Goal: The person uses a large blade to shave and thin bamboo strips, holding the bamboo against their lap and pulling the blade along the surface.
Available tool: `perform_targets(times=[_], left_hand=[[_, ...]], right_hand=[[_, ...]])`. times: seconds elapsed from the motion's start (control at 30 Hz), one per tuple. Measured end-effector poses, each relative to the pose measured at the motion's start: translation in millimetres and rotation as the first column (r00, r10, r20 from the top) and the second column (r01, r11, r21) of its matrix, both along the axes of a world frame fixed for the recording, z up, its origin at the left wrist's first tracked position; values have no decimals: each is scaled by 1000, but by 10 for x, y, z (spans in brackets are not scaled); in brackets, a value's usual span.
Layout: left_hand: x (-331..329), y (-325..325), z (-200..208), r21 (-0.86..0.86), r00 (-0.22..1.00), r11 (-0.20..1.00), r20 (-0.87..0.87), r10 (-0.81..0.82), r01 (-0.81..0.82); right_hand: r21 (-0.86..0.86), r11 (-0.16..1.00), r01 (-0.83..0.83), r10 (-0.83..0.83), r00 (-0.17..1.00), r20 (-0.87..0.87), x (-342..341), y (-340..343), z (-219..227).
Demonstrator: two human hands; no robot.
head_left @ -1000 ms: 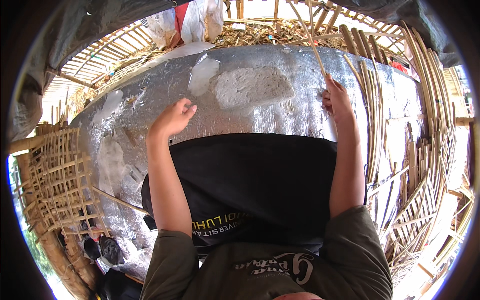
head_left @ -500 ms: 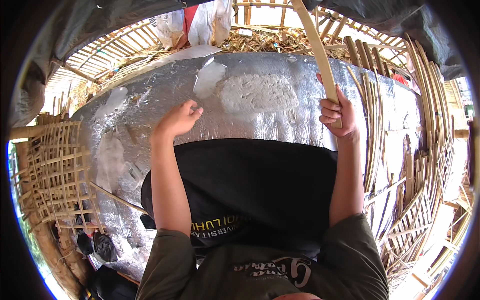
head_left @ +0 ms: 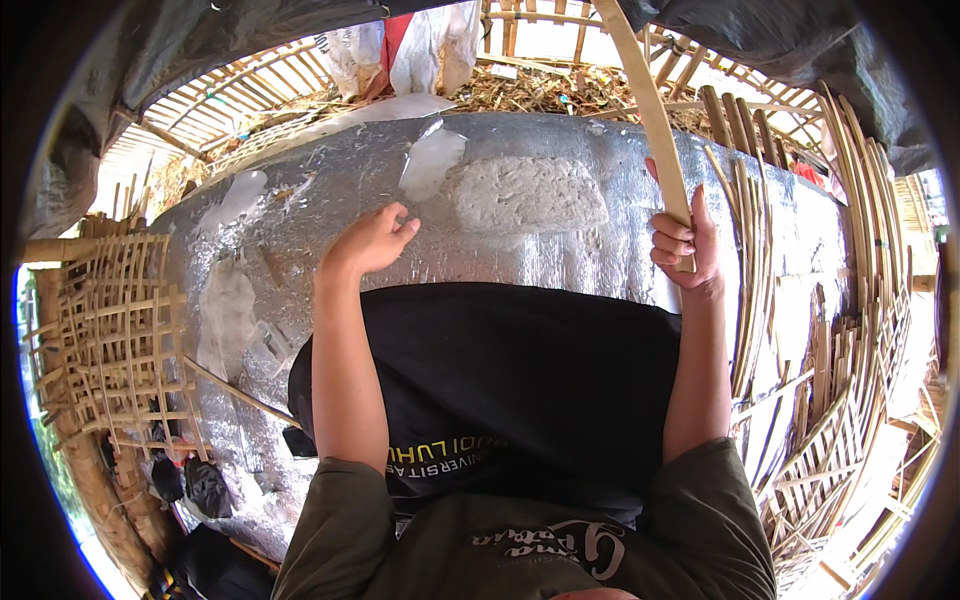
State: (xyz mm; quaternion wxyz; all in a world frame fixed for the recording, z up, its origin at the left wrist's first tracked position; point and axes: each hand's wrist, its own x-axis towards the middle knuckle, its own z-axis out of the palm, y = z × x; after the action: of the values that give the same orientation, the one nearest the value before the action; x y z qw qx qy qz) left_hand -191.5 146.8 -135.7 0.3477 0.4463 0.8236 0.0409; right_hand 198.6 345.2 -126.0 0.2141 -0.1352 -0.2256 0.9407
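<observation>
Around you there is much bamboo. On your left stands a woven bamboo lattice [head_left: 110, 340], loose and open, and two dark bags [head_left: 195, 485] lie near its lower edge. On your right a bundle of long bamboo strips [head_left: 850, 300] curves along the side of the work surface, and more split pieces lie below it. Beyond the far edge you see dry shavings [head_left: 530, 90] and some pale sacks [head_left: 400, 50] hanging or leaning there.

In front of you is a large surface covered with silver foil sheet [head_left: 300, 200]. On it lies a whitish rough patch [head_left: 525, 195], and a few clear plastic pieces [head_left: 430, 160] rest beside it. A black cloth [head_left: 520, 390] with yellow print covers the near part of the foil, between your two forearms.

Your left hand [head_left: 370, 240] rests on the foil just above the edge of the black cloth, fingers curled loosely, and it holds nothing. Your right hand [head_left: 685, 245] is closed around a bamboo strip [head_left: 650, 110]. This strip is flat, pale yellow and long; it rises from your fist toward the top of the picture and bends slightly to the left. Its lower end stays hidden in your palm. The strip crosses in front of the bamboo bundle and the foil edge, so it hides a narrow part of them.
</observation>
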Motion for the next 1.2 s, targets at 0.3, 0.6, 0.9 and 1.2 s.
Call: perform_targets(times=[0.3, 0.6, 0.9, 1.2], left_hand=[[24, 16, 20, -14, 1000, 1000, -7, 6, -6], [54, 16, 99, -37, 1000, 999, -29, 3, -4], [35, 3, 57, -11, 1000, 1000, -14, 2, -2], [58, 44, 22, 436, 967, 899, -239, 85, 29]], right_hand=[[113, 993, -36, 14, 982, 188, -14, -21, 30], [68, 995, -70, 57, 983, 172, -22, -22, 34], [156, 975, -160, 101, 937, 333, -88, -69, 103], [162, 758, -632, 427, 669, 609, -204, -145, 9]])
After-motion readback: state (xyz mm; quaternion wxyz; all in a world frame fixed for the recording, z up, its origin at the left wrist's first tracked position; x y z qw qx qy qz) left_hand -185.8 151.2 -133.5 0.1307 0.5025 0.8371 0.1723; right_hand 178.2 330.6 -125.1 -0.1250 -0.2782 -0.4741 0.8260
